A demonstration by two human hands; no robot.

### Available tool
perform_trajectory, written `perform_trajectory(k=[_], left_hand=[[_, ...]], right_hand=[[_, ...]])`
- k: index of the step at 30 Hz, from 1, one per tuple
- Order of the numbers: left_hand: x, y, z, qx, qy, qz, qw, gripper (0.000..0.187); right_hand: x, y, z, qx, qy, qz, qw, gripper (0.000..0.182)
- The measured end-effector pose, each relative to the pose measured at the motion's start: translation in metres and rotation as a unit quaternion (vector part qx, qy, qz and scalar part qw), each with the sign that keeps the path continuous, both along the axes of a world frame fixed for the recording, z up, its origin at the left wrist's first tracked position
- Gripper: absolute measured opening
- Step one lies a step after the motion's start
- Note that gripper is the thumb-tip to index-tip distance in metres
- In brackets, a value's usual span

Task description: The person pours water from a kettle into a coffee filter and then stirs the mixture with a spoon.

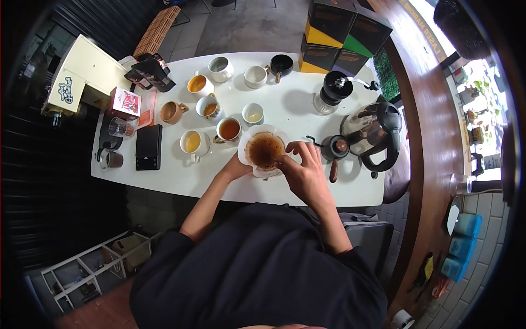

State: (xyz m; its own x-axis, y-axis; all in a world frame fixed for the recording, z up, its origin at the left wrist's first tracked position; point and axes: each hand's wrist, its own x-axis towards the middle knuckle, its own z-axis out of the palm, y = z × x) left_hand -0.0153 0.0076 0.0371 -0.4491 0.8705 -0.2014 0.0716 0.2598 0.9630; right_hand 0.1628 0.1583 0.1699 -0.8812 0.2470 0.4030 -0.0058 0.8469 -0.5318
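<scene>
A white coffee dripper [248, 143] with a scalloped rim stands near the table's front edge, dark brown wet coffee inside it. My left hand [236, 168] is at its left side, the fingers partly hidden behind the dripper. Over the right part of the rim is my right hand [304, 173], thumb and a finger pinched together at the coffee's edge; whatever they hold is too small to make out. Just behind the dripper are a cup of reddish-brown liquid [229, 129] and a small white cup [252, 113].
Several more cups are spread behind and left. A black scale [148, 147] lies at the left. To the right stand a hand grinder [327, 96], a small pot with a wooden handle [335, 149] and a large kettle [366, 129]. Black boxes [330, 27] are stacked at the back.
</scene>
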Motion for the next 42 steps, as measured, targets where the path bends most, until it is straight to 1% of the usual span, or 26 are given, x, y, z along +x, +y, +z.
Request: perform_trajectory(k=[4, 8, 10, 12, 13, 14, 17, 18, 20, 21, 23, 27, 30, 33, 36, 38, 39, 40, 42], left_hand=[[0.002, -0.002, 0.011, -0.014, -0.012, -0.022, 1.000, 0.059], [0.007, 0.000, 0.012, 0.002, 0.022, -0.015, 1.000, 0.058], [0.009, 0.000, 0.006, 0.028, 0.025, 0.023, 0.999, 0.056], [0.010, 0.001, 0.015, 0.020, 0.031, 0.025, 0.999, 0.055], [0.010, 0.001, 0.017, 0.019, 0.015, 0.022, 0.999, 0.055], [0.010, 0.000, 0.019, 0.018, -0.002, 0.019, 1.000, 0.055], [0.011, -0.001, 0.020, 0.023, 0.017, 0.011, 1.000, 0.055], [0.012, -0.001, 0.021, 0.021, 0.016, 0.011, 1.000, 0.055], [0.013, -0.001, 0.021, 0.027, 0.018, 0.011, 0.999, 0.054], [0.014, 0.000, 0.020, 0.028, 0.017, 0.011, 0.999, 0.054], [0.015, 0.000, 0.017, 0.041, -0.010, 0.031, 0.999, 0.055], [0.016, 0.000, 0.017, 0.034, -0.008, 0.033, 0.999, 0.055], [0.015, 0.000, 0.015, 0.026, -0.007, 0.024, 0.999, 0.056], [0.016, 0.001, 0.015, 0.045, 0.020, 0.026, 0.998, 0.056], [0.018, 0.003, 0.018, 0.053, 0.000, 0.042, 0.998, 0.057], [0.019, 0.003, 0.019, 0.049, -0.036, 0.044, 0.997, 0.063], [0.017, 0.001, 0.015, 0.031, -0.041, 0.041, 0.998, 0.064], [0.017, 0.000, 0.014, 0.031, -0.043, 0.044, 0.998, 0.064], [0.018, 0.000, 0.014, 0.059, -0.055, 0.039, 0.996, 0.065]], right_hand=[[0.005, -0.002, -0.003, -0.003, -0.002, 0.008, 1.000, 0.021], [0.007, 0.000, -0.007, -0.013, 0.009, 0.023, 1.000, 0.020], [0.008, 0.001, -0.006, -0.018, 0.015, 0.022, 1.000, 0.019], [0.011, 0.003, -0.005, -0.024, 0.007, 0.018, 1.000, 0.019], [0.014, 0.005, -0.001, -0.017, 0.002, 0.023, 1.000, 0.025], [0.017, 0.006, 0.002, -0.017, 0.002, 0.025, 1.000, 0.025], [0.030, 0.010, 0.007, -0.024, -0.021, -0.004, 0.999, 0.035], [0.035, 0.012, 0.008, -0.033, -0.023, -0.010, 0.999, 0.034], [0.042, 0.013, 0.013, -0.036, 0.001, -0.027, 0.999, 0.027], [0.045, 0.015, 0.012, -0.035, 0.000, -0.027, 0.999, 0.027], [0.049, 0.017, 0.009, -0.076, 0.035, -0.039, 0.996, 0.019], [0.047, 0.019, 0.012, -0.096, 0.058, -0.054, 0.992, 0.016], [0.045, 0.019, 0.012, -0.077, 0.068, -0.047, 0.994, 0.016], [0.041, 0.023, 0.018, -0.072, 0.078, -0.047, 0.993, 0.018], [0.036, 0.030, 0.015, -0.083, 0.054, -0.031, 0.995, 0.014], [0.032, 0.030, 0.015, -0.128, 0.085, -0.050, 0.987, 0.013], [0.033, 0.032, 0.020, -0.151, 0.092, -0.024, 0.984, 0.017], [0.034, 0.030, 0.026, -0.152, 0.089, -0.022, 0.984, 0.017], [0.038, 0.026, 0.041, -0.199, 0.119, -0.031, 0.972, 0.023]])
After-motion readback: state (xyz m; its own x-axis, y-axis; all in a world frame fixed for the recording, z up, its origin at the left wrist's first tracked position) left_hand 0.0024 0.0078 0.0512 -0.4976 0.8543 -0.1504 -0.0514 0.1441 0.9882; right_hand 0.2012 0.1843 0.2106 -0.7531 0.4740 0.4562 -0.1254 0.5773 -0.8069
